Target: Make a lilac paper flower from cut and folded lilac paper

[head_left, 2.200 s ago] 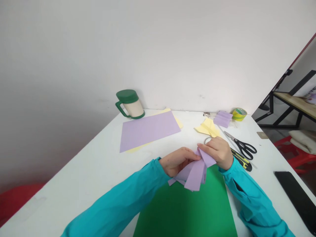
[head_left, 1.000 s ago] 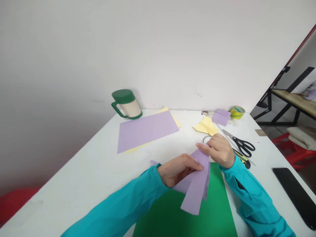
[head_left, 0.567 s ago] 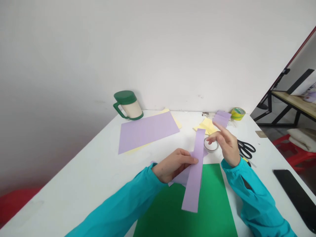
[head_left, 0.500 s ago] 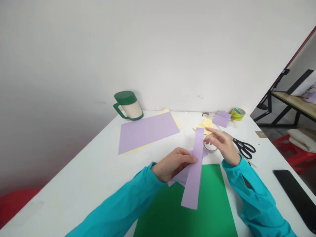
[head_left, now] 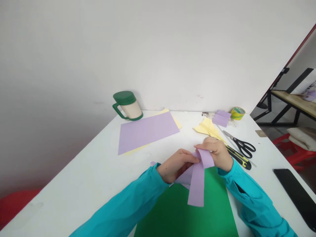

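Observation:
A purple paper strip (head_left: 197, 187) is bent over at its far end, above a green sheet (head_left: 187, 210). My left hand (head_left: 176, 164) pinches the strip near its middle between thumb and fingers. At the folded end, my right hand (head_left: 217, 152) is closed on the strip, its fingers along the bend. More purple paper (head_left: 184, 177) lies on the green sheet behind the strip, partly hidden by my left hand. A yellow folded paper (head_left: 207, 126) lies just beyond my right hand.
Right of my right hand lie a yellow and black utility knife (head_left: 243, 161) and black-handled scissors (head_left: 244, 146). A tape roll (head_left: 237, 113) and a purple scrap (head_left: 221, 118) are farther back. Purple sheet (head_left: 148, 131), green-lidded mug (head_left: 129, 107) stand left; a black flat object (head_left: 295, 197) lies right.
My right hand has come down and closed on the strip's far end, which was straight and is now curled over. The strip has shifted slightly right, and the utility knife is now more visible.

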`<state>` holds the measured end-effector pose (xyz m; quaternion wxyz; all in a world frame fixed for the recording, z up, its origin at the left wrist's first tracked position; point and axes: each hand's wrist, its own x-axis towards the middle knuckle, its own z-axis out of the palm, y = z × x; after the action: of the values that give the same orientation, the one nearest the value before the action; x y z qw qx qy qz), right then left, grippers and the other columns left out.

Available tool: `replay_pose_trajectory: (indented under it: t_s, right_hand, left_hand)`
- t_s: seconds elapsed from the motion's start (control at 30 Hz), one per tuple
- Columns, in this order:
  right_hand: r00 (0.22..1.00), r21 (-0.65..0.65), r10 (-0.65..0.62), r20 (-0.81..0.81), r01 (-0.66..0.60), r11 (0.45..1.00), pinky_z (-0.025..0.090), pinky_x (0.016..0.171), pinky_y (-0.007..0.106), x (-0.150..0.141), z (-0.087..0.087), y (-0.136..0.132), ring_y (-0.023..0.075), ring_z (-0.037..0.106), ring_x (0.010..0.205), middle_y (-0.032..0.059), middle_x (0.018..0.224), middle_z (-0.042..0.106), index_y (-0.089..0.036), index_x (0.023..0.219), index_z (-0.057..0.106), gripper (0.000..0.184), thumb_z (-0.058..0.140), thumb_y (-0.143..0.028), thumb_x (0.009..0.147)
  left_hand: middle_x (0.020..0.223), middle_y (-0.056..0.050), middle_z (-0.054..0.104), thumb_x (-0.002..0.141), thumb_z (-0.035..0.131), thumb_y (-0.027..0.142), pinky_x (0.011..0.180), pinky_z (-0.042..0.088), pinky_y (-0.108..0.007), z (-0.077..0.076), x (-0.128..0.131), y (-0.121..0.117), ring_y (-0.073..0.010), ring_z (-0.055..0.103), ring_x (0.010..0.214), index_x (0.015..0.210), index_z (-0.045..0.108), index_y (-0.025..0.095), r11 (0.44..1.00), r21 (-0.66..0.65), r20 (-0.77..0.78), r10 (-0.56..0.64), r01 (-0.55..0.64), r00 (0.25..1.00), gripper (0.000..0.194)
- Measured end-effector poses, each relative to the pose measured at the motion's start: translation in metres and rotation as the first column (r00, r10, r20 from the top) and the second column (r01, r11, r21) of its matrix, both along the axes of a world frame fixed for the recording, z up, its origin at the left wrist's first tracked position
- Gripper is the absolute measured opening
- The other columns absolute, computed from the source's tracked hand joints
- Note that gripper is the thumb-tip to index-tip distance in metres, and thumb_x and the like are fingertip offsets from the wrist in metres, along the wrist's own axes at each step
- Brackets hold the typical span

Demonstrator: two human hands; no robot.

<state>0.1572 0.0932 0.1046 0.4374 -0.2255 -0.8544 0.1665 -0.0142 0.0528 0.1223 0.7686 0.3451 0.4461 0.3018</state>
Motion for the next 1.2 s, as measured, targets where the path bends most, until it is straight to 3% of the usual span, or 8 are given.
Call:
replay_pose_trajectory:
  t_s: [0.13,0.33,0.5,0.7,0.93,1.1,1.2]
  right_hand:
    - [0.994,0.249,-0.092,0.065,0.073,0.966,0.038,0.058,0.029,0.001,-0.004,0.002,0.0147,0.053,0.061,0.0033,0.064,0.063,-0.017,0.098,0.069,0.020,0.051,-0.018,0.090]
    - [0.972,0.454,-0.215,0.097,0.149,0.878,0.037,0.055,0.028,0.007,0.001,0.002,0.0142,0.049,0.056,-0.0001,0.054,0.055,-0.013,0.107,0.064,0.028,0.040,-0.011,0.091]
    - [0.961,0.570,-0.233,0.150,0.109,0.814,0.032,0.054,0.029,0.011,0.008,-0.001,0.0138,0.045,0.053,-0.0001,0.055,0.055,-0.013,0.112,0.061,0.030,0.039,-0.008,0.092]
    - [0.981,0.512,-0.122,0.148,0.030,0.858,0.033,0.055,0.029,0.016,0.011,0.000,0.0142,0.049,0.057,0.0016,0.061,0.058,-0.014,0.117,0.059,0.032,0.039,-0.007,0.092]
    - [0.977,0.489,-0.161,0.142,0.072,0.869,0.037,0.055,0.028,0.021,0.009,0.002,0.0134,0.053,0.057,0.0004,0.066,0.062,-0.021,0.138,0.041,0.047,0.042,-0.010,0.093]
    - [0.977,0.211,-0.200,-0.074,0.211,0.954,0.049,0.070,0.031,0.017,0.019,-0.012,0.0169,0.063,0.073,0.0041,0.082,0.069,-0.026,0.142,0.036,0.047,0.034,-0.040,0.097]
    - [0.956,0.045,-0.207,-0.210,0.221,0.974,0.052,0.078,0.037,0.014,0.025,-0.021,0.0206,0.065,0.085,0.0070,0.094,0.069,-0.025,0.141,0.038,0.051,0.029,-0.048,0.096]
  left_hand:
    - [0.046,-0.002,0.058,0.055,0.071,0.015,0.043,0.035,-0.024,-0.003,0.004,-0.001,-0.0125,0.052,0.042,0.050,0.058,0.011,0.998,-0.062,0.045,0.001,0.002,0.999,0.014]
    - [0.044,-0.001,0.055,0.057,0.069,0.012,0.043,0.037,-0.023,-0.003,0.011,-0.009,-0.0116,0.051,0.041,0.045,0.055,0.013,0.991,-0.112,0.108,-0.064,0.076,0.992,0.018]
    - [0.043,0.001,0.053,0.058,0.067,0.010,0.045,0.040,-0.023,-0.003,0.012,-0.011,-0.0103,0.049,0.040,0.045,0.054,0.014,0.984,-0.153,0.134,-0.075,0.095,0.988,0.019]
    - [0.044,0.001,0.054,0.059,0.065,0.011,0.045,0.039,-0.023,-0.002,0.009,-0.012,-0.0098,0.047,0.039,0.048,0.057,0.013,0.976,-0.165,0.095,-0.127,0.141,0.987,0.015]
    - [0.044,-0.002,0.057,0.054,0.069,0.016,0.040,0.032,-0.023,-0.004,0.009,-0.016,-0.0115,0.049,0.041,0.047,0.059,0.012,0.973,-0.157,0.049,-0.164,0.169,0.985,0.012]
    - [0.040,0.003,0.047,0.050,0.078,0.028,0.039,0.019,-0.023,-0.006,0.005,-0.012,-0.0066,0.037,0.037,0.043,0.051,0.015,0.998,0.023,-0.038,-0.055,0.056,0.998,0.030]
    - [0.039,0.005,0.039,0.056,0.076,0.037,0.041,0.014,-0.024,-0.009,0.001,-0.002,-0.0050,0.028,0.037,0.042,0.048,0.016,0.972,0.234,-0.111,0.054,-0.027,0.992,0.038]
